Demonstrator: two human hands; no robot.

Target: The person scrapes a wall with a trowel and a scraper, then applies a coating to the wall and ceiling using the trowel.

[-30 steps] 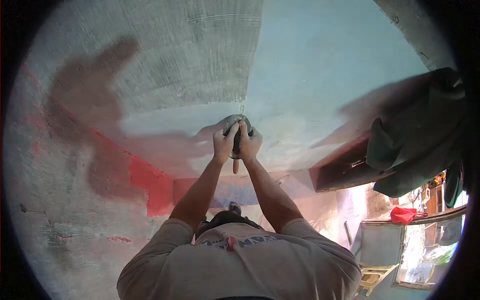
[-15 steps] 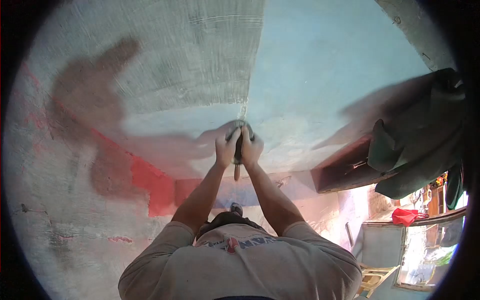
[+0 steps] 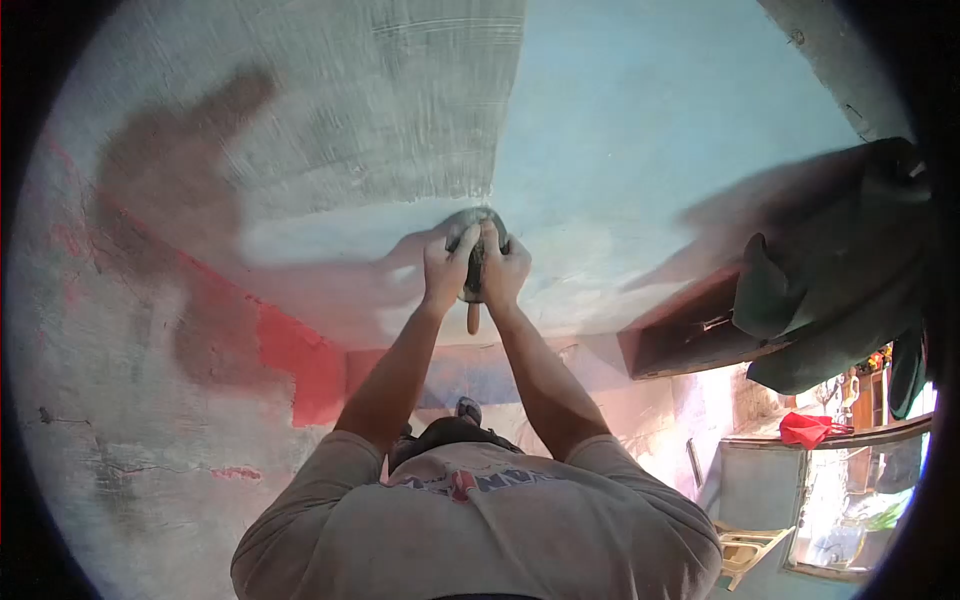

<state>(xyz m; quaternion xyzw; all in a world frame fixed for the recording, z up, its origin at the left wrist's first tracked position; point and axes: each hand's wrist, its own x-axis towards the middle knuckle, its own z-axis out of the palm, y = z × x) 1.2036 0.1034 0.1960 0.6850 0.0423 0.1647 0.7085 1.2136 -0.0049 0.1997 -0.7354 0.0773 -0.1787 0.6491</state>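
Note:
Both hands press a rounded dark tool (image 3: pixel 476 214) with a short wooden handle (image 3: pixel 473 319) against the wall. My left hand (image 3: pixel 446 268) grips its left side, fingers wrapped round it, and my right hand (image 3: pixel 506 266) grips the right side the same way. The thumbs lie close together near the tool's upper part. Around the tool the wall is light blue and whitish (image 3: pixel 620 120). A rough grey scraped area (image 3: pixel 400 120) lies above and left of it, its lower corner close to the tool's top edge.
Dark cloth (image 3: pixel 830 260) hangs at the right over a recessed opening (image 3: pixel 690 330). A red cloth (image 3: pixel 806 430) lies on a ledge below it. A light-coloured chair (image 3: pixel 748 550) stands at the lower right. Red paint (image 3: pixel 300 365) marks the wall at left.
Both hands and the tool have moved up the wall, towards the grey area's lower corner. The arms are stretched further, and the hands keep their hold.

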